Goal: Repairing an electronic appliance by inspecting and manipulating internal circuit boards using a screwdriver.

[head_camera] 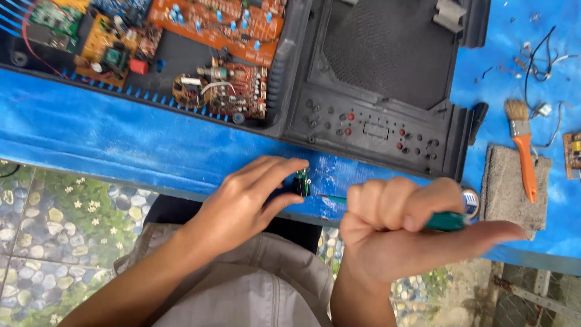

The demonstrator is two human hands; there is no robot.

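The left hand (242,203) pinches a small green circuit board (302,181) between thumb and fingertips, holding it on edge at the near border of the blue-covered desk (121,133). The right hand (405,233) is closed in a fist around a green-handled screwdriver (445,221); its thin shaft runs nearly horizontal, pointing left toward the board. The tip lies just to the right of the board, close to its lower edge; whether it touches cannot be determined. The tool's long axis runs left to right, roughly square to the board's face. The left hand is at the board; the right hand stands apart from it by the length of the exposed shaft.

Most of the screwdriver handle is hidden inside the fist. The board's components are too small to distinguish. Behind, an open black casing (375,79) holds orange circuit boards (218,27), cut off by the upper edge. An orange-handled brush (521,142) rests on a grey cloth (508,184) at the right.
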